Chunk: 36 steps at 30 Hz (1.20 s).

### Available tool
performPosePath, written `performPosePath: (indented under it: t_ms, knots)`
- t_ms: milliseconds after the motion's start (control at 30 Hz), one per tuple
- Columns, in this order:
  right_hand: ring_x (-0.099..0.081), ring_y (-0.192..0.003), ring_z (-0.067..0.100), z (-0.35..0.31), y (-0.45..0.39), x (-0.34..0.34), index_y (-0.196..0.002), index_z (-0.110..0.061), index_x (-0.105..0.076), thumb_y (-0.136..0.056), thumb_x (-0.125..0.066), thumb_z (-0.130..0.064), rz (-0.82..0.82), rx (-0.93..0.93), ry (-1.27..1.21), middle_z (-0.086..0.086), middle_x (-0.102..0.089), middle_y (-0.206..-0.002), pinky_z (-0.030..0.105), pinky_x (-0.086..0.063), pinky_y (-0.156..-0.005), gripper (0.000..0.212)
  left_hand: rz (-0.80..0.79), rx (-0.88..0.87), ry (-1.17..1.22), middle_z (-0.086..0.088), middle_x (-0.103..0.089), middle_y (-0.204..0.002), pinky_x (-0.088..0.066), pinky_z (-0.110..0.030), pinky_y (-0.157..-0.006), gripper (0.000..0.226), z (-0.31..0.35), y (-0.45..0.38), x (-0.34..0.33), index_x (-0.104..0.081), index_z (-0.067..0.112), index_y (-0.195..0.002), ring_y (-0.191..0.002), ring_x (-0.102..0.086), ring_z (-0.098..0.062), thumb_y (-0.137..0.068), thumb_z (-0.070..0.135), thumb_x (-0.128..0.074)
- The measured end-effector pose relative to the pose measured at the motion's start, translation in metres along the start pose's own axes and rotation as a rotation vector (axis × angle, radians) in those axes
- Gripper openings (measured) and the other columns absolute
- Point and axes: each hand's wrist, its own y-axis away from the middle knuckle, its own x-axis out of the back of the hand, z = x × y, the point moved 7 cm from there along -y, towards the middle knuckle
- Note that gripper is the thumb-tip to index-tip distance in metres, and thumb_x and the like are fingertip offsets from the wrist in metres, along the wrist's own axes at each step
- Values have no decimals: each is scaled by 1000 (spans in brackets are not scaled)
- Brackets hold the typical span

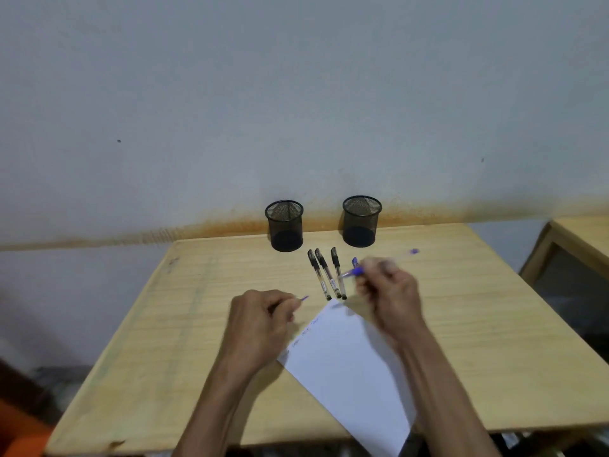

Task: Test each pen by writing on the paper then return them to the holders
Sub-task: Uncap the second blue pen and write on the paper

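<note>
My right hand (385, 291) is closed on a blue pen (407, 253), blurred, with its tip pointing left above the table. A small blue piece, probably the pen's cap (304, 297), sticks out of my closed left hand (260, 321). Three black pens (326, 275) lie side by side just beyond the white paper (349, 364), which carries a few blue scribbles near its left edge. Another blue pen end (355, 260) shows behind my right hand. Two black mesh holders, the left holder (284, 225) and the right holder (361, 221), stand empty at the table's far edge.
The wooden table (164, 324) stands against a pale wall with a rusty stain along its base. The paper's lower corner overhangs the front edge. A second wooden table (580, 239) stands at the right.
</note>
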Motion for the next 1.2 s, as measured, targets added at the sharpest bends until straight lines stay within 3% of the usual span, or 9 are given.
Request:
performPosePath:
  t_ms: [100,267,433,633,767,867,967,1100,1200]
  knots:
    - [-59,-52,7,-35,-22,46,-88,-4,-68,-100,-59,-4,125,70,-43,-1,-66,-58,16,-53,-56,14,149,75,-19,22,-69,-65,-44,-11,-57,18,-33,1,37,-78,24,-76,-65,-66,1,-90,16,-70]
    - [-60,-60,14,-26,-8,18,-93,-3,-70,-99,-63,-9,-10,56,104,10,-66,-69,24,-56,-64,11,115,105,57,6,-73,-71,-42,-6,-57,13,-39,-9,14,-74,16,-81,-69,-66,4,-91,13,-67]
    - [-62,-61,13,4,19,13,-92,-7,-74,-96,-68,-16,10,-13,214,1,-68,-65,30,-55,-65,11,103,213,-107,8,-71,-73,-53,-34,-69,12,-69,-36,-16,-69,24,-77,-78,-66,-17,-89,27,-67]
    - [-66,-62,12,7,27,19,-93,-9,-76,-96,-69,-15,22,-23,255,0,-71,-67,31,-54,-63,10,96,217,-324,10,-74,-92,-36,-33,-76,15,-87,-70,-23,-78,27,-83,-95,-64,-19,-86,40,-70]
    - [-67,-64,11,7,26,22,-93,-10,-76,-96,-69,-16,23,-17,267,1,-72,-68,27,-55,-63,10,78,228,-379,14,-68,-84,-39,-39,-82,19,-94,-80,-25,-79,28,-81,-93,-60,-21,-88,42,-68]
    - [-68,-65,12,9,26,22,-92,-10,-76,-96,-69,-17,19,-16,265,3,-73,-69,28,-56,-64,10,55,233,-423,10,-69,-94,-39,-45,-94,31,-96,-80,-26,-76,20,-89,-104,-58,-26,-92,46,-61]
    - [-71,-67,19,12,25,20,-94,-7,-72,-99,-64,-17,17,-27,247,10,-76,-72,31,-59,-65,14,106,113,-386,-1,-71,-114,-41,-40,-95,42,-88,-70,-25,-73,16,-113,-114,-59,-28,-92,49,-60]
    - [-76,-71,25,20,23,13,-99,-4,-60,-105,-55,-17,-29,-76,211,18,-78,-84,30,-62,-63,15,30,-85,-97,4,-63,-128,-35,-1,-91,37,-61,-33,-37,-70,22,-120,-120,-50,-3,-88,40,-71]
    - [-78,-75,27,29,20,8,-97,1,-58,-97,-66,-3,-80,-63,271,19,-76,-82,30,-62,-63,9,-143,-201,-178,6,-62,-133,-42,-21,-103,42,-54,-12,-56,-69,26,-124,-124,-51,-6,-87,46,-70]
